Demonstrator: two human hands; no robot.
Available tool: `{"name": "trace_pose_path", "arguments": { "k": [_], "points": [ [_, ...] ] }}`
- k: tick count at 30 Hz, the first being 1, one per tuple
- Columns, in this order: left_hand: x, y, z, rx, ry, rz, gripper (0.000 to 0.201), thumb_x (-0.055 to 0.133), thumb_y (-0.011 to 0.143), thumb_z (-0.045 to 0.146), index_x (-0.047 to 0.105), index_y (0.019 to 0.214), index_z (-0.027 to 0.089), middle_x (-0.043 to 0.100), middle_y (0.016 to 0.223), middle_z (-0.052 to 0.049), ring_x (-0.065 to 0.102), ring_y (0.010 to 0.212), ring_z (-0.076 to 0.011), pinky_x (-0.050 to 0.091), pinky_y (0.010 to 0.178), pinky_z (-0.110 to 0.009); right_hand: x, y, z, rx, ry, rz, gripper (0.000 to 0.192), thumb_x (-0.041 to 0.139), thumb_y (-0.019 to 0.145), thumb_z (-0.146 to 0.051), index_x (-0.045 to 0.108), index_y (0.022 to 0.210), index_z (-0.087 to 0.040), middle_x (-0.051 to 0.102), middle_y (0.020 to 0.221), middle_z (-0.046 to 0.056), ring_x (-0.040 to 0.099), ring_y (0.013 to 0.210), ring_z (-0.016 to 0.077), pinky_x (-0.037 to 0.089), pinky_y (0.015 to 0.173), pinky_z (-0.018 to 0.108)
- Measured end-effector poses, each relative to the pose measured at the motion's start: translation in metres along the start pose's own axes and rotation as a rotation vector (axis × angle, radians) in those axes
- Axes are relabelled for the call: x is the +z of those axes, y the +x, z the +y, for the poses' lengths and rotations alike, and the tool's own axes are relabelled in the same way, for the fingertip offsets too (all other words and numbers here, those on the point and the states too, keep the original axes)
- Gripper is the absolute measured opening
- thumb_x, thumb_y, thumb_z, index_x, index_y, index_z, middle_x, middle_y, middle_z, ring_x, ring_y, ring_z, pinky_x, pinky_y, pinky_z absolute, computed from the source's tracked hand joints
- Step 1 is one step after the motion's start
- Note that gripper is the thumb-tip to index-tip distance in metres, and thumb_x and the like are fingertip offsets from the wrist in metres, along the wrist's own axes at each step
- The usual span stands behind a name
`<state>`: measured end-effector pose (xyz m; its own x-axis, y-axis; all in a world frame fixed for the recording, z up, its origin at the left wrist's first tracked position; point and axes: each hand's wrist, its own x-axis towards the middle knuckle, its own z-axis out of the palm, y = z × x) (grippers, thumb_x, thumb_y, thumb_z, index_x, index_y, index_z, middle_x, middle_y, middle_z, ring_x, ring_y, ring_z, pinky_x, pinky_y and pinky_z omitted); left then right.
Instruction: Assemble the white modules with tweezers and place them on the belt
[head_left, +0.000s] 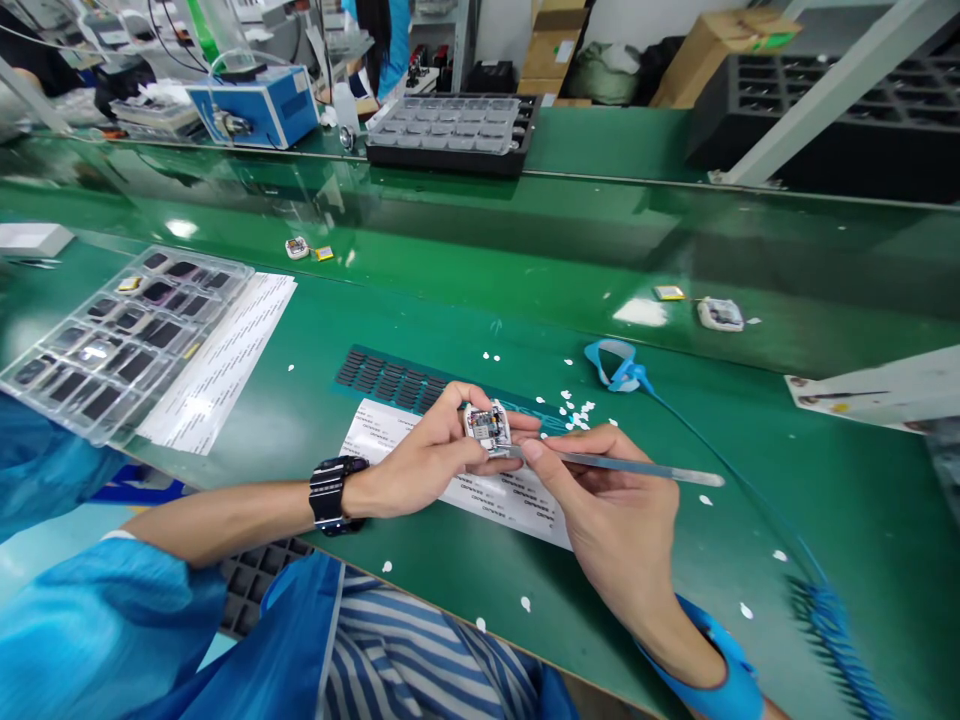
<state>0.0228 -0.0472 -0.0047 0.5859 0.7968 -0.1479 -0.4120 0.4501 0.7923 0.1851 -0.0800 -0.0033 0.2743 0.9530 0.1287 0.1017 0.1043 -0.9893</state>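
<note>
While the left hand (431, 448) pinches one small white case (471, 434) (circuit board (489, 427) showing) above a printed sheet (506, 507), the right hand (619, 505), fingers pinching, holds one slim metal tool (645, 466), tip at the case's edge.

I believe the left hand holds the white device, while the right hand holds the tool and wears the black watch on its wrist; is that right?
Not quite: the head view shows the watch on the left wrist. The left hand does hold the device, and the right hand the tool.
</note>
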Motion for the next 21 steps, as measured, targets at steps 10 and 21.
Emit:
{"name": "trace_pose_path", "arguments": {
  "k": [10,21],
  "points": [
    [0.0010,-0.0013,0.0023,0.024,0.150,0.054,0.026,0.057,0.089,0.009,0.037,0.100,0.023,0.071,0.122,-0.009,0.070,0.114,-0.0192,0.057,0.097,-0.038,-0.0060,0.0019,-0.0005,-0.025,0.034,0.069,0.029,0.087,0.072,-0.043,0.065,0.072,-0.023,0.067,0.068,-0.001,0.068,0.057,0.0159,0.057,0.050,0.028],
    [-0.0002,0.0005,0.0045,0.020,0.185,0.135,0.032,0.063,0.083,0.007,0.038,0.096,0.022,0.073,0.111,-0.007,0.072,0.107,-0.0201,0.058,0.090,-0.036,-0.0088,0.0066,-0.0012,-0.020,0.046,0.081,0.036,0.086,0.071,-0.050,0.064,0.074,-0.023,0.065,0.065,-0.003,0.068,0.053,0.0156,0.057,0.046,0.027]
  ]
}}
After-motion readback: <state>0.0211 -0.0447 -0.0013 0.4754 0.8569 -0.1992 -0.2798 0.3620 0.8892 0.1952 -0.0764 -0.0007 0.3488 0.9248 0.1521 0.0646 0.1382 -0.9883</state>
